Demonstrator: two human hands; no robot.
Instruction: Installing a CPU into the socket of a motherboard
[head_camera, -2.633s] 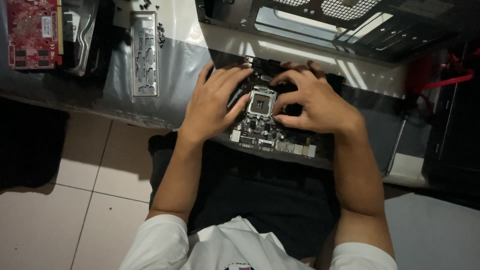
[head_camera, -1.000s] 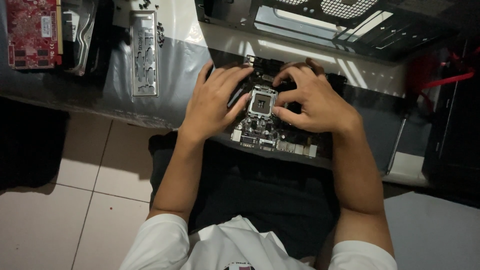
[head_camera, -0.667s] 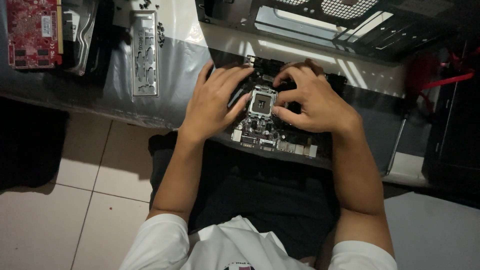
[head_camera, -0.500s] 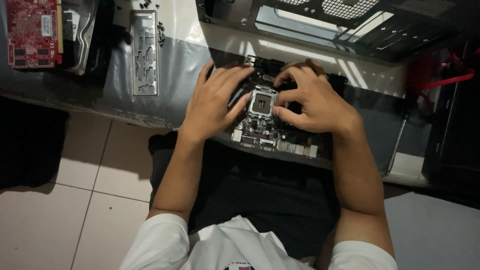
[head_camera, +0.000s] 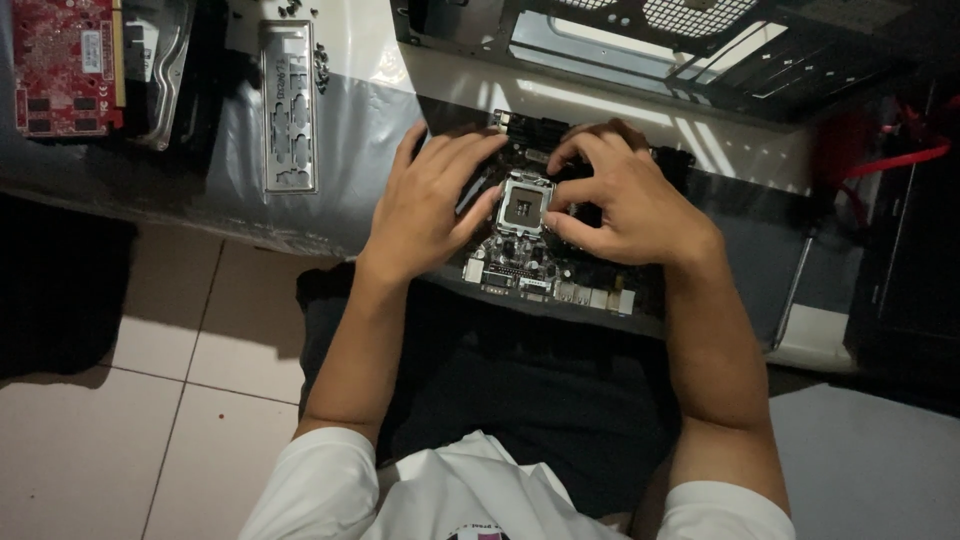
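A dark motherboard (head_camera: 540, 255) lies flat at the near edge of a grey work surface (head_camera: 220, 210), directly in front of the person and just above their lap. At its middle sits the square silver processor socket (head_camera: 523, 205), open to view between the two hands.

The left hand (head_camera: 425, 205) rests palm down on the board's left part, its fingers spread apart and stretched toward the far edge, the thumb reaching in to touch the socket's left side. It presses on the board rather than closing around anything. The right hand (head_camera: 625, 205) covers the board's right part, fingers curled and drawn together, the fingertips bent down just beside the socket's upper right corner and the thumb lying along its right side. Whether those fingertips pinch a small part there cannot be told; they are too dark and close together. A row of pale connectors along the board's near edge shows below both hands.

To the left on the same surface lies a silver port shield plate (head_camera: 289, 105), well apart from the board, and farther left a red circuit card (head_camera: 65, 65). Beyond the board stands an open metal computer case (head_camera: 650, 40). Pale floor tiles (head_camera: 150, 400) show at lower left.
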